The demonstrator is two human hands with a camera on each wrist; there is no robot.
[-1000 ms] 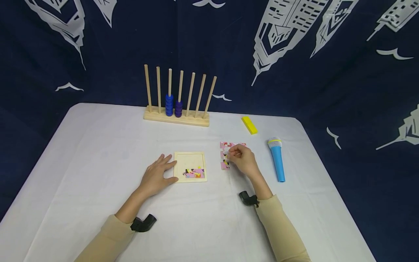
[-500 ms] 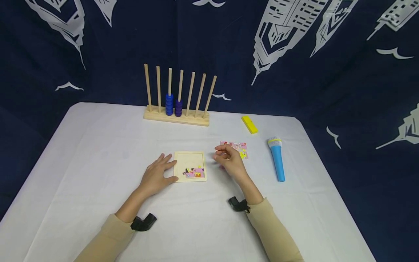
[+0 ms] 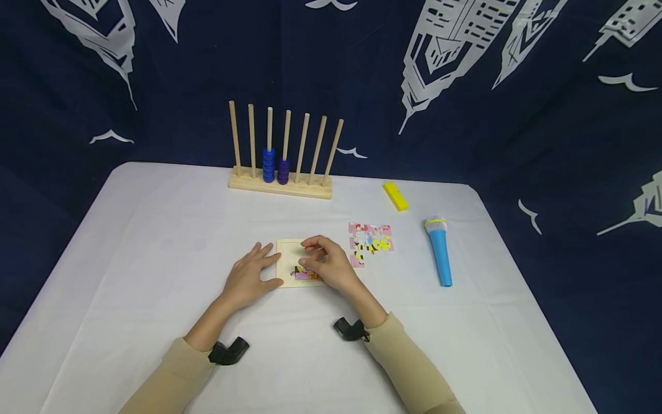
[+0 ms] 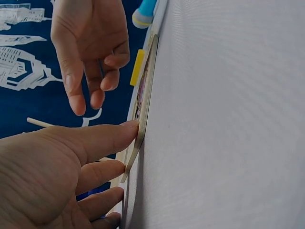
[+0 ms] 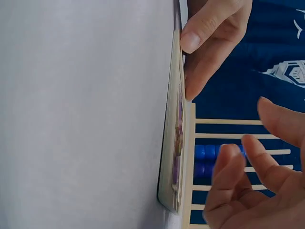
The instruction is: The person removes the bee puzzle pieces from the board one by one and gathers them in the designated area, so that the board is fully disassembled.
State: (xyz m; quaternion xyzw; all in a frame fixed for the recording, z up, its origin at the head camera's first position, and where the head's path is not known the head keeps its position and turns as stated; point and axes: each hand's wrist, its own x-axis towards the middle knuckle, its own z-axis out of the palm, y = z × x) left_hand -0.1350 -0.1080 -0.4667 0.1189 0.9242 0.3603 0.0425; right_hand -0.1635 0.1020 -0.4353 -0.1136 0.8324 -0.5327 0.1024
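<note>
My left hand [image 3: 250,270] rests at the left side of a square wooden puzzle tray [image 3: 281,280], its thumb and index finger touching the edge with fingers fairly straight. Several joined picture pieces [image 3: 306,276] lie in the tray's lower part, partly covered by the other hand. Over the tray's right side hovers my right hand [image 3: 333,265], its fingers loosely bent and thumb apart from the index finger. No piece shows between its fingers in either wrist view. Right of the tray lie several loose pink and yellow jigsaw pieces [image 3: 371,240].
A wooden peg rack [image 3: 279,188] with blue and purple rings stands at the table's back. A yellow block [image 3: 395,196] and a blue toy microphone [image 3: 439,257] lie on the right of the white-covered table [image 3: 155,230]. A dark printed cloth hangs behind.
My right hand has moved left from the loose jigsaw pieces to above the tray, uncovering those pieces. The left hand has stayed at the tray's edge.
</note>
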